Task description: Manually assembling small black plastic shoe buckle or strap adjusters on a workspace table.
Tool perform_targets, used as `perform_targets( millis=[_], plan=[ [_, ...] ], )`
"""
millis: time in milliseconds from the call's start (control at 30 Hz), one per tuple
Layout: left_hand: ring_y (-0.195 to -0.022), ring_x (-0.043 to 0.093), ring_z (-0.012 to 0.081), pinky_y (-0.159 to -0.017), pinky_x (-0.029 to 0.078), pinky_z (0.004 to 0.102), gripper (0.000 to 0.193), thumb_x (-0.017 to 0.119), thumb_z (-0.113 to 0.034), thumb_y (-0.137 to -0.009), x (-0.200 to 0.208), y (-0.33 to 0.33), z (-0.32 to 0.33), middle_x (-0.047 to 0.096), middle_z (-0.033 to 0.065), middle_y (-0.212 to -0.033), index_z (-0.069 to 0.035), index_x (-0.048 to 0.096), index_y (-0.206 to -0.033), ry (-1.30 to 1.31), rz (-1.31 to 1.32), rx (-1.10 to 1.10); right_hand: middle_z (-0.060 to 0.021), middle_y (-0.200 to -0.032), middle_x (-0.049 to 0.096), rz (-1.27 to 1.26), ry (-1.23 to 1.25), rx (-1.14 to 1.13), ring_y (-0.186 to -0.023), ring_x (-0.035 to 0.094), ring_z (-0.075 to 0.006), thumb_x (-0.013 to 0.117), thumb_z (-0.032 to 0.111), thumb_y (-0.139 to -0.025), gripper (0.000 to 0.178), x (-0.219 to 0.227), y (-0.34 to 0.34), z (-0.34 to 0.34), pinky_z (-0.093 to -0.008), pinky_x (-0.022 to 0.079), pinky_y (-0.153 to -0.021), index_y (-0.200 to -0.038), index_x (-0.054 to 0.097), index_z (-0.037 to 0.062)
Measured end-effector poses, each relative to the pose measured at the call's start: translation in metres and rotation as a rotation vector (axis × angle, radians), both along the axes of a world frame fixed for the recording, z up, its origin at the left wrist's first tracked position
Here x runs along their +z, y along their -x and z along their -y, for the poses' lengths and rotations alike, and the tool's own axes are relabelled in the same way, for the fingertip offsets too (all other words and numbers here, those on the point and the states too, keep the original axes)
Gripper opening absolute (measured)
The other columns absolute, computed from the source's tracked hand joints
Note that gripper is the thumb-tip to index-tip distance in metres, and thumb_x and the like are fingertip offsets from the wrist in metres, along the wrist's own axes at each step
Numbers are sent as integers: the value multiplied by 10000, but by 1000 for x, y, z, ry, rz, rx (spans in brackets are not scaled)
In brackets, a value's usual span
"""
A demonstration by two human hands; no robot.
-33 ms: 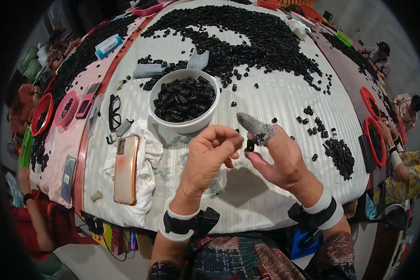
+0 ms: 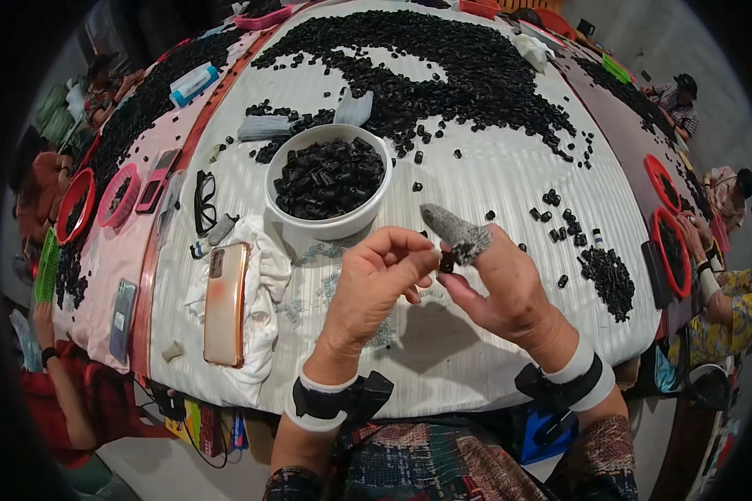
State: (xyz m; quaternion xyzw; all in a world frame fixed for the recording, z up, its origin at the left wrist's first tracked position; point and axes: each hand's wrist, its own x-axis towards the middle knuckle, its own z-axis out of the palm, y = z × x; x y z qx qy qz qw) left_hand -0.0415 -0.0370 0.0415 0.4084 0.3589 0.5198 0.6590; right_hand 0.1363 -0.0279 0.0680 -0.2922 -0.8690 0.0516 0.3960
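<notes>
Over the near middle of the white-covered table [image 2: 430,376], both hands meet. My right hand [image 2: 514,292] pinches a small black plastic part [image 2: 447,264] between its thumb and covered forefinger. A grey knitted finger sleeve [image 2: 453,224] wraps that forefinger. My left hand [image 2: 368,280] is closed, thumb against forefinger, with its fingertips right at the black part; whatever it pinches is too small to make out. Beyond my left hand stands a white bowl [image 2: 330,227] heaped with black parts [image 2: 330,177].
A large spread of black parts [image 2: 468,83] covers the far table. At right lie a dark pile [image 2: 608,284] and several loose parts [image 2: 570,227]. To the left are a phone [image 2: 227,305] on white cloth [image 2: 263,292] and glasses [image 2: 205,203]. Other people work along both sides.
My hands have drawn slightly closer together. The black part in my right hand has shifted a little left, up to my left fingertips.
</notes>
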Motion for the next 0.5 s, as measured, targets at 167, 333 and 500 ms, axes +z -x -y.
perform_targets(
  millis=[167,333,500],
  plan=[
    [-650,597,87,-535,481,202,194,694,-85,-799,-6,-5,0,642,47,-768,18,619,-945,-72,113,-99,-145,-914,588,34,-89,142,-787,579,-289,674,-10,-603,443,6,-2,3,-346,512,-659,-1030,555,-14],
    [-642,618,108,-540,504,217,186,675,-78,-814,-3,-4,-2,670,89,-795,21,628,-965,-17,89,-97,-139,-849,576,-67,-24,14,-726,569,-306,676,-56,-641,355,10,-20,0,-359,489,-623,-971,546,-31],
    [-648,630,117,-512,514,233,152,656,-75,-830,-4,-4,-3,647,73,-802,-15,610,-962,8,74,-17,-117,-753,550,46,-25,-157,-693,555,-277,654,-107,-650,277,11,-55,6,-344,461,-581,-884,534,-20]
  ],
)
